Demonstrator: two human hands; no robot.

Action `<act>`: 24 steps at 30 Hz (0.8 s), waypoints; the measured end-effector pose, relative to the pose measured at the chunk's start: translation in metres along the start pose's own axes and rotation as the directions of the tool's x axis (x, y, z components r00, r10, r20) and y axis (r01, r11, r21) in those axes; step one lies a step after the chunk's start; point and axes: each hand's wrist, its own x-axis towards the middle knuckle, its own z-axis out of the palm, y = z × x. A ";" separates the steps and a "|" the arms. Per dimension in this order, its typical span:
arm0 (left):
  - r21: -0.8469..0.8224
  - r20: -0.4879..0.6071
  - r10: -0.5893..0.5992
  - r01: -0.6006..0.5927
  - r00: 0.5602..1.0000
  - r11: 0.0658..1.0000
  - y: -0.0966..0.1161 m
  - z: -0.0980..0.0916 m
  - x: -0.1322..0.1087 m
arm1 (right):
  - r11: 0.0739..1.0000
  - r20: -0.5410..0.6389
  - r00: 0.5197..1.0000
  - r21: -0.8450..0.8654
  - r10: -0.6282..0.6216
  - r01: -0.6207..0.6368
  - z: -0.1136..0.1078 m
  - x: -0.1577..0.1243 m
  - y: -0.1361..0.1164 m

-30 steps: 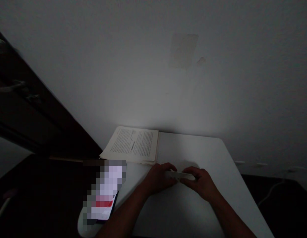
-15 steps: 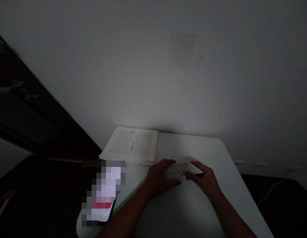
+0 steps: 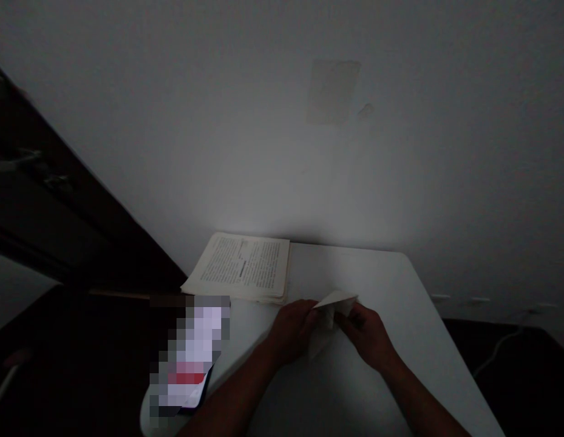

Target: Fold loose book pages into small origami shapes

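Above the white table, a folded sheet of paper is held between both hands. Its upper flap points up and to the right, and a lower part hangs down toward the tabletop. My left hand is closed on the paper's left side, with its fingertips partly hidden behind the flap. On the other side, my right hand pinches the paper near its right corner, thumb and fingers together. Dim light blurs the inner folds.
A stack of printed pages lies at the table's back left. Nearer me on the left edge rests a phone, its lit screen pixelated. Behind the table rises a pale wall. A cable hangs at the right.
The paper has turned from a flat, printed strip into a tented shape with a raised flap. My right hand has shifted slightly left, and my left hand has closed more around the paper.
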 end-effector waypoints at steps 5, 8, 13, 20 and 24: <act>0.042 -0.073 -0.012 0.015 0.997 0.999 -0.004 0.004 0.003 | 0.968 -0.042 0.999 -0.250 -0.021 0.010 0.011 0.004 -0.015; 0.063 -0.117 -0.061 0.069 0.991 0.996 -0.007 0.005 0.005 | 0.952 -0.049 0.998 -0.304 -0.049 0.032 0.021 0.009 -0.019; 0.131 -0.115 -0.106 0.121 0.988 0.984 -0.011 0.006 0.006 | 0.956 -0.083 0.996 -0.292 -0.044 0.018 0.029 0.014 -0.015; 0.049 -0.144 -0.146 0.155 0.979 0.987 -0.011 0.008 0.007 | 0.953 -0.107 0.994 -0.302 -0.030 -0.004 0.029 0.013 -0.011; -0.109 -0.099 -0.211 0.200 0.972 0.974 -0.011 0.003 0.006 | 0.959 -0.120 0.992 -0.282 -0.022 -0.013 0.028 0.013 -0.006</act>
